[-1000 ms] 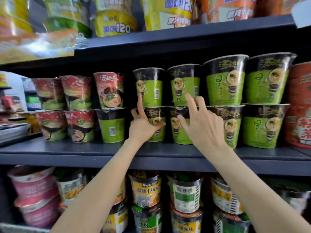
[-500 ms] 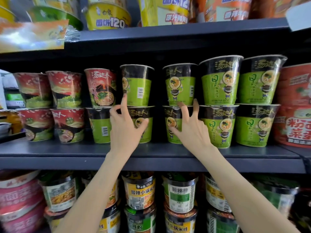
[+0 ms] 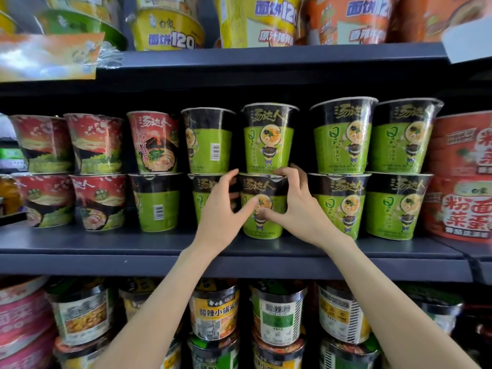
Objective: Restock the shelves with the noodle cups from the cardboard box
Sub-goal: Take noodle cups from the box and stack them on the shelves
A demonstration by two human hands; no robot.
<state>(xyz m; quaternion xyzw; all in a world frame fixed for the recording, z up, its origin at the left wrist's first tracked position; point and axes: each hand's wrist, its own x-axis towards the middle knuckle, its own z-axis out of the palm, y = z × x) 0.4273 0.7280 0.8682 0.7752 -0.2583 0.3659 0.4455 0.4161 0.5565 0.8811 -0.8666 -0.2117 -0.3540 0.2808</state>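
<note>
Both my hands are on one green-and-black plastic-wrapped noodle cup (image 3: 262, 206) in the bottom row of the dark grey metal shelf (image 3: 133, 245). My left hand (image 3: 222, 211) curls round its left side, fingers reaching up to the black band near the rim, thumb across the printed front. My right hand (image 3: 295, 206) cups its right side, fingertips hooked at the lid edge, thumb meeting the left one on the label. The cup stands upright on the shelf, near the front edge, with a matching green cup (image 3: 269, 138) stacked straight on top of it. More green cups sit just beside it, left and right. Red-and-black noodle cups (image 3: 72, 171) fill the left end, two high.
</note>
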